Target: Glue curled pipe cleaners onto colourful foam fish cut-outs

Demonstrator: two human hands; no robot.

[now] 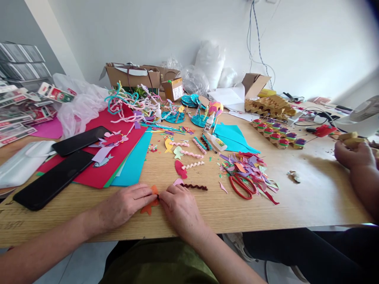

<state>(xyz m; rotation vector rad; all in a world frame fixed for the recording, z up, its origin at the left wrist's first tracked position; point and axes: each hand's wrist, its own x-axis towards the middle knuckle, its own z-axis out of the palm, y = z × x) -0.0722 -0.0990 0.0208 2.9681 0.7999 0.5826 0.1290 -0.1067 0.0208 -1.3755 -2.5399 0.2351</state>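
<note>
Orange cutout lies between: left hand, fingers extended across it, grip unclear; right hand pinches dark piece at its edge.

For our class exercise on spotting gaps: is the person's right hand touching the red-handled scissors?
Apart. The head view shows wooden tabletop between the right hand and the red-handled scissors, which lie by the paper scraps.
</note>
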